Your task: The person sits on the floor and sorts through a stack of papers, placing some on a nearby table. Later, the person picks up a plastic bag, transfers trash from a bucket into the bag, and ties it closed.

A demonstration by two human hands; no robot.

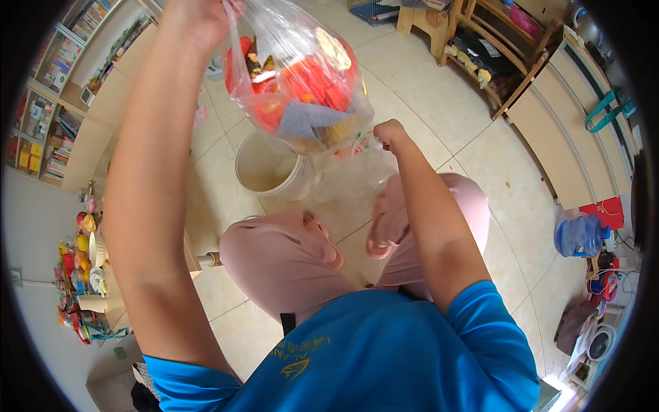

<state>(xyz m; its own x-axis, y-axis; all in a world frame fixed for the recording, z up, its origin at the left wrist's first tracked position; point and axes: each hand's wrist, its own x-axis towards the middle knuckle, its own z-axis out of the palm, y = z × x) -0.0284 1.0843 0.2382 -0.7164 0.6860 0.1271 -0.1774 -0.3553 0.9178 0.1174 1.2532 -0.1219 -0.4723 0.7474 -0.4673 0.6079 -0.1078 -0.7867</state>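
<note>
High at the top, my left hand (198,23) grips the neck of a clear plastic bag (304,77). Red, yellow and grey-blue scraps fill the bag, which hangs in the air above the floor. Right of the bag, my right hand (390,135) is closed on a thin clear plastic bag (355,170) with red and green print, which spreads down and left toward the floor. Just below the full bag stands a white plastic bucket (270,165) with its mouth up. Its pale inside shows, partly hidden by the bag.
A wooden desk edge (193,252) lies at the left, near my knee. A wooden rack (494,56) and a drawer cabinet (561,123) stand at the upper right. A blue water jug (582,236) is at the right. My slippered feet are on the tiled floor below the bucket.
</note>
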